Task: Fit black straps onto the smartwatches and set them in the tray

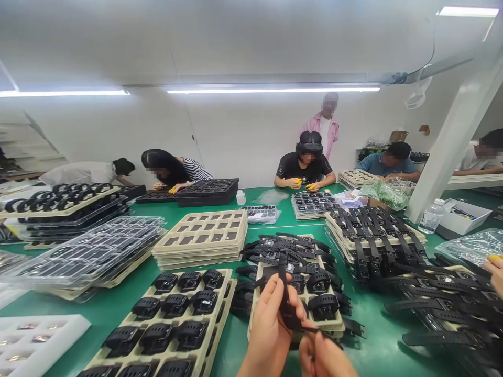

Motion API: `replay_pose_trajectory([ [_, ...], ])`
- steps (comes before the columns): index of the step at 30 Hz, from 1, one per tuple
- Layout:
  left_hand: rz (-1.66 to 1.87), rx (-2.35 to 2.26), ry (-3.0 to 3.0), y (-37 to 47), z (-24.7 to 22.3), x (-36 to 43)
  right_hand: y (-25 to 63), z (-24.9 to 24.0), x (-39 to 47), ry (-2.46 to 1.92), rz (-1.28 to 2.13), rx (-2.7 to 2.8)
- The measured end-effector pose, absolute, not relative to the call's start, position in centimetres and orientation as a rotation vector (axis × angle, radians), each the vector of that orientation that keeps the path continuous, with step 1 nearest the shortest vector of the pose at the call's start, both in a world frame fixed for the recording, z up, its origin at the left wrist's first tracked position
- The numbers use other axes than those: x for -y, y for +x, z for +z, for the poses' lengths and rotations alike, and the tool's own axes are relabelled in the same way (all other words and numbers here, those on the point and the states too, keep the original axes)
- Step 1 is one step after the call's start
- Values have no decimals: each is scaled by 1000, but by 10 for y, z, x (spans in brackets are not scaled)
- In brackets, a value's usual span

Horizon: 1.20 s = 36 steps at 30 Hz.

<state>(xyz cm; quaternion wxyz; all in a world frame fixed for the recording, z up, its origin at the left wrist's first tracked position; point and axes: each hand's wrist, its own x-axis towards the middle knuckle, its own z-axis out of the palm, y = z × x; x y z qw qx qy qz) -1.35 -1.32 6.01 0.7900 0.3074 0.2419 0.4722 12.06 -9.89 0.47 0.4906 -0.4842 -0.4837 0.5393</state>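
Observation:
A black smartwatch (290,310) with its strap stretched out is held up at the lower middle of the head view. My left hand (267,331) is closed around the watch, thumb along one side, and one strap half points upward. Low on the right, my right hand (324,357) pinches the other strap half near its end; its fingertips are partly hidden. Behind and below both hands lies a cream tray (254,320) with black watches, some with looped straps, others heaped flat across its far part. To the left, another cream tray (225,293) carries rows of watches with closed straps.
Cream trays (200,254) and clear plastic trays (94,246) are stacked on the green table (236,345). More flat-strapped watches (440,303) lie at right, near another person's hand (495,272). A bottle (431,215) stands by a white pillar (456,136). Several people work opposite.

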Motion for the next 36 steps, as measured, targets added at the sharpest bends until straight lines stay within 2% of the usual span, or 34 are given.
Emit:
replay_pose_trajectory([
  [3, 916, -520, 801, -18, 48, 13, 117, -3, 77, -1097, 1264, 878],
  [5, 862, -525, 944, -22, 42, 9, 120, 1, 62, -1048, 1104, 726],
  [8, 860, -556, 1145, -24, 33, -2, 124, 13, 42, -1036, 734, 823],
  [10, 886, -590, 1230, -24, 24, -8, 124, 19, 35, -1031, 617, 911],
  [18, 852, -714, 1402, -34, -1, -11, 122, 3, 37, -1147, 736, 1161],
  [23, 946, -756, 1483, -37, -6, -2, 123, 1, 44, -1215, 775, 1260],
  [29, 1127, -717, 1712, -34, 1, 7, 113, -4, 49, -1163, 758, 1234],
  [36, 1054, -718, 1950, -36, 17, 4, 116, 6, 57, -1120, 710, 1132],
])
